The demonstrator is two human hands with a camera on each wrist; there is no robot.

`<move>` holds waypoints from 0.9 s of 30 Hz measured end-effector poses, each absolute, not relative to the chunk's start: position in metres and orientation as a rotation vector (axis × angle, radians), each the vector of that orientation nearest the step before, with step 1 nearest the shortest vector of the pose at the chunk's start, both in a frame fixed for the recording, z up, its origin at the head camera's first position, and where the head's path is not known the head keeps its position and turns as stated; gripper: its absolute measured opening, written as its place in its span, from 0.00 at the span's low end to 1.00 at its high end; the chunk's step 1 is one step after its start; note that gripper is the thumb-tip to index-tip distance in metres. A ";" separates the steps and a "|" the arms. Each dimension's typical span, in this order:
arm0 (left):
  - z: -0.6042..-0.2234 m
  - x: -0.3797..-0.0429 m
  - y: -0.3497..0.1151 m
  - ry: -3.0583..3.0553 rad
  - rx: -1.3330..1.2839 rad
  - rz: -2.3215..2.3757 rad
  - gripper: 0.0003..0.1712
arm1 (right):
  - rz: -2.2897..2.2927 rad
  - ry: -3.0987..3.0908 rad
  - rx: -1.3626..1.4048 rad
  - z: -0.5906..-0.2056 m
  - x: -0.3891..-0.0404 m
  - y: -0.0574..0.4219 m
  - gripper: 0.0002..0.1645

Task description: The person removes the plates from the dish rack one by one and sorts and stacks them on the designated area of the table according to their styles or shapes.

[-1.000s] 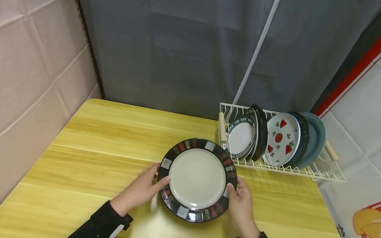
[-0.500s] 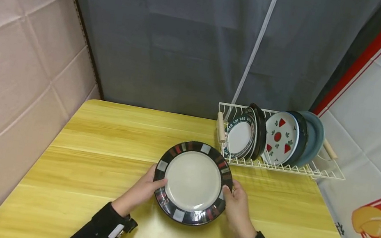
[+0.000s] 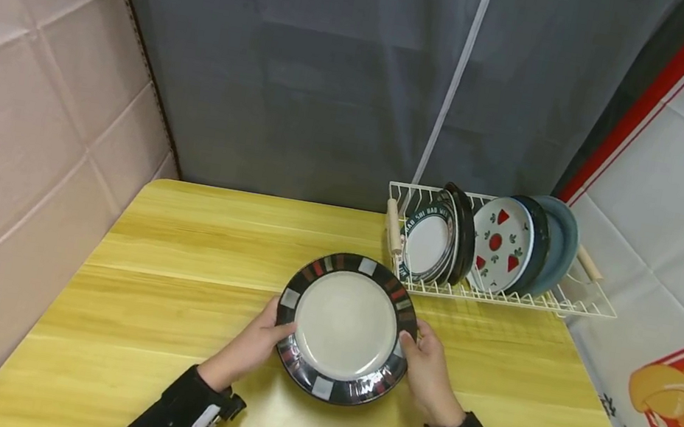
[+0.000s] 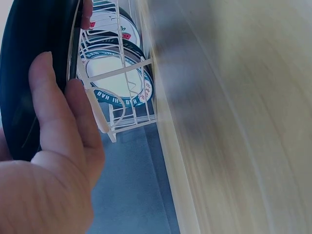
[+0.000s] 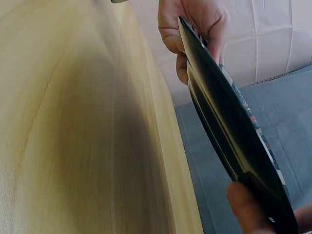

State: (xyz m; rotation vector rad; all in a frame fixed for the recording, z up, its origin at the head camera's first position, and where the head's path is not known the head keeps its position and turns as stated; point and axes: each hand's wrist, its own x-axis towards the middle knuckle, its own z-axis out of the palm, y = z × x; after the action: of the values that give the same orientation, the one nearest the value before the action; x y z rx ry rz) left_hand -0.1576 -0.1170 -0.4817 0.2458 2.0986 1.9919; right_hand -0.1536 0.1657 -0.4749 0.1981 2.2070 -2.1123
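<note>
Both hands hold a round plate (image 3: 346, 326) with a cream centre and a dark checkered rim, raised above the wooden table. My left hand (image 3: 258, 338) grips its left edge, thumb on the rim and fingers beneath. On the opposite edge, my right hand (image 3: 429, 377) pinches the rim with the thumb on top. From the left wrist view, the fingers of the left hand (image 4: 61, 126) lie against the plate's dark underside (image 4: 29, 73). The right wrist view shows the plate (image 5: 229, 117) tilted, with the left hand (image 5: 195, 24) at its far edge.
A white wire dish rack (image 3: 589, 306) with wooden handles stands at the table's back right. Upright in it are several plates, among them a strawberry-patterned plate (image 3: 501, 246) and a blue plate (image 3: 558, 248). A grey curtain (image 3: 308, 89) hangs behind the wooden table (image 3: 187, 256).
The plate has come slightly nearer and to the left in the head view since a second ago, both hands keeping their grip. The last half second shows hardly any motion.
</note>
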 end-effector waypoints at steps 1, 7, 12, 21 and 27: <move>-0.482 -0.158 -0.117 2.093 0.243 1.996 0.29 | -2.116 2.197 0.192 -0.474 -0.154 0.166 0.23; -0.482 -0.159 -0.119 1.985 0.220 2.062 0.29 | -2.118 2.152 0.129 -0.471 -0.156 0.171 0.22; -0.484 -0.158 -0.120 1.903 0.198 2.121 0.29 | -2.086 2.054 0.044 -0.469 -0.155 0.176 0.28; -0.486 -0.156 -0.119 1.874 0.114 2.186 0.31 | -1.920 2.076 -0.042 -0.464 -0.152 0.185 0.34; -0.488 -0.152 -0.123 1.849 0.036 2.248 0.29 | -1.844 2.209 -0.019 -0.460 -0.152 0.188 0.33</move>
State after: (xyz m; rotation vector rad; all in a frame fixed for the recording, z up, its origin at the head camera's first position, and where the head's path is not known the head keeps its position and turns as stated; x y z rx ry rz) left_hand -0.1516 -0.1232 -0.4879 0.0364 1.8490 2.2481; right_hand -0.1518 0.1879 -0.4598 -0.0193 2.2090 -1.8438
